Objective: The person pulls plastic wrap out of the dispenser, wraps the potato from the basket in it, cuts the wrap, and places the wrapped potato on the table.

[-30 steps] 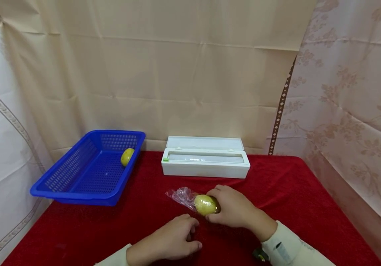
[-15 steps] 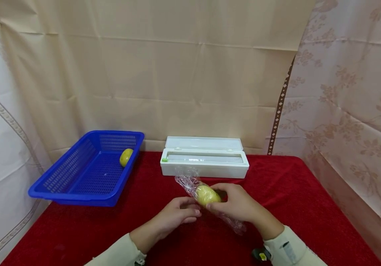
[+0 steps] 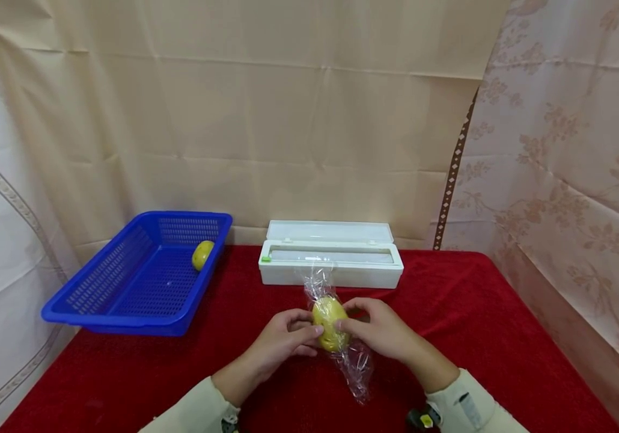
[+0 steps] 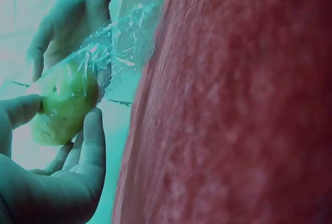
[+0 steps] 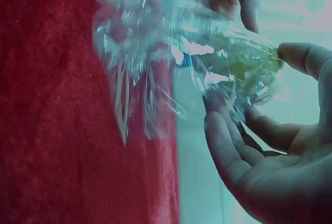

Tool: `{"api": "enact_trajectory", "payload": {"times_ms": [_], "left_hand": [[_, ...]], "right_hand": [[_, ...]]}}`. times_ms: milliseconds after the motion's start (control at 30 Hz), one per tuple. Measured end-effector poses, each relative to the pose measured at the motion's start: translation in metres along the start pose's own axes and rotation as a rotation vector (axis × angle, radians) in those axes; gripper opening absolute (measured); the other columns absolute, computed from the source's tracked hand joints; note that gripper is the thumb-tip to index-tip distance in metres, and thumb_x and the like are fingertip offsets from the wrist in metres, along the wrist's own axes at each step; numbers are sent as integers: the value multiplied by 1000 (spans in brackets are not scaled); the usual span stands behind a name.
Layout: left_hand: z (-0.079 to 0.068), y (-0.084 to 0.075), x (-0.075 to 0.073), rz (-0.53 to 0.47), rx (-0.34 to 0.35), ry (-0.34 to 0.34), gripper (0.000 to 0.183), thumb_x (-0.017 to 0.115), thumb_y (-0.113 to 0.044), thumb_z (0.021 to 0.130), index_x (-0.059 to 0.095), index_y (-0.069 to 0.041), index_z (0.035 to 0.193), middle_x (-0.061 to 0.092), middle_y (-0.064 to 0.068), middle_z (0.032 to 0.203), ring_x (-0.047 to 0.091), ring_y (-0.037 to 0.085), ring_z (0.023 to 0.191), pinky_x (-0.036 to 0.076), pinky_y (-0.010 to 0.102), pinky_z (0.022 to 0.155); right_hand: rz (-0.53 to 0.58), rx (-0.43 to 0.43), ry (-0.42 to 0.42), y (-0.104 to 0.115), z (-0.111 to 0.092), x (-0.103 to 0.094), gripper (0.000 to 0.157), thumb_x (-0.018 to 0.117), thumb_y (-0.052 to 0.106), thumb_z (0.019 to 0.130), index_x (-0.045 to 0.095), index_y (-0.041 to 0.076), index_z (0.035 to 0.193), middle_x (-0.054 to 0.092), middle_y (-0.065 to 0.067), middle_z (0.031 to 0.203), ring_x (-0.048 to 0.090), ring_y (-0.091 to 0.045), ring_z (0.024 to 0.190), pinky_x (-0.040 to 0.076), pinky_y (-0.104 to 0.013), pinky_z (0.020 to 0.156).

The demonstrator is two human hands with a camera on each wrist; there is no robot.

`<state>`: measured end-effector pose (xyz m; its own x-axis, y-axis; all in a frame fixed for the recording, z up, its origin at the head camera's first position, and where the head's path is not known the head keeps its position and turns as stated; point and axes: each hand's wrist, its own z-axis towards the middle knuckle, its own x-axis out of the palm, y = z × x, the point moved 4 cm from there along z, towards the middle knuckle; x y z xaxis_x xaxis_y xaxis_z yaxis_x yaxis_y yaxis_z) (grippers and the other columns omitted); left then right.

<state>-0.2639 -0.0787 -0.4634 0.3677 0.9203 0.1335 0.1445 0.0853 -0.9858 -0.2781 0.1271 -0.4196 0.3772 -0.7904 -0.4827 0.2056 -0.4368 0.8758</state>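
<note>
A yellow oval fruit (image 3: 329, 322), wrapped in clear plastic film, is held above the red cloth between both hands. Loose film (image 3: 357, 371) hangs below it toward me, and another twist of film (image 3: 317, 282) sticks out at its far end. My left hand (image 3: 283, 338) grips the fruit from the left, thumb on top. From the right, my right hand (image 3: 380, 329) pinches it with thumb and fingers. The left wrist view shows the fruit (image 4: 65, 105) between the left thumb and fingertips. Crinkled film (image 5: 137, 42) covers much of the fruit in the right wrist view.
A blue basket (image 3: 120, 322) stands at the left with another yellow fruit (image 3: 202, 255) against its right wall. Behind the hands is a white cling film box (image 3: 336, 277), its lid (image 3: 329, 231) raised. A red cloth (image 3: 450, 313) covers the table; curtains rise behind.
The wrapped fruit has been lifted and turned, so its film ends now point away and toward me. My left hand has come in from the left and taken hold of it.
</note>
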Motion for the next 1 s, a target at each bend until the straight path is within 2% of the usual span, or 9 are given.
{"api": "enact_trajectory", "payload": {"times_ms": [233, 433, 567, 700, 833, 1000], "left_hand": [[1, 5, -4, 50, -61, 7, 50, 75, -30, 95, 57, 8, 122, 75, 13, 98, 74, 17, 75, 59, 29, 65], [0, 8, -8, 91, -114, 39, 45, 74, -33, 95, 61, 5, 115, 73, 11, 91, 72, 16, 70, 58, 27, 60], [0, 9, -9, 133, -125, 32, 44, 76, -32, 94, 62, 4, 115, 74, 11, 90, 72, 16, 69, 58, 28, 59], [1, 10, -10, 172, -136, 16, 42, 78, -31, 93, 64, 3, 114, 74, 11, 91, 72, 17, 70, 59, 29, 60], [1, 11, -10, 191, -147, 20, 39, 78, -27, 93, 65, 4, 114, 75, 13, 93, 74, 19, 72, 61, 31, 62], [-2, 8, -12, 236, -152, 37, 38, 76, -22, 94, 66, 6, 117, 76, 13, 95, 76, 21, 78, 63, 35, 68]], "right_hand": [[-107, 21, 53, -6, -1, -1, 33, 67, 40, 97, 77, 9, 106, 72, -2, 88, 65, -17, 83, 52, -31, 74], [-95, 58, 164, -13, -1, 4, 36, 63, 41, 98, 76, 9, 88, 69, -6, 79, 61, -16, 73, 46, -27, 63], [-90, 86, 189, -18, -2, 7, 37, 64, 41, 98, 75, 9, 83, 67, -5, 74, 59, -14, 65, 44, -26, 55], [-96, 103, 193, -21, -3, 9, 35, 64, 40, 98, 74, 9, 84, 67, -4, 74, 62, -14, 63, 48, -30, 54], [-107, 105, 171, -20, -4, 11, 30, 66, 35, 97, 74, 7, 92, 68, -6, 78, 66, -16, 64, 52, -33, 56], [-77, 127, 108, -21, -5, 11, 33, 71, 37, 95, 61, 5, 100, 69, -8, 79, 68, -19, 63, 55, -36, 56]]}}
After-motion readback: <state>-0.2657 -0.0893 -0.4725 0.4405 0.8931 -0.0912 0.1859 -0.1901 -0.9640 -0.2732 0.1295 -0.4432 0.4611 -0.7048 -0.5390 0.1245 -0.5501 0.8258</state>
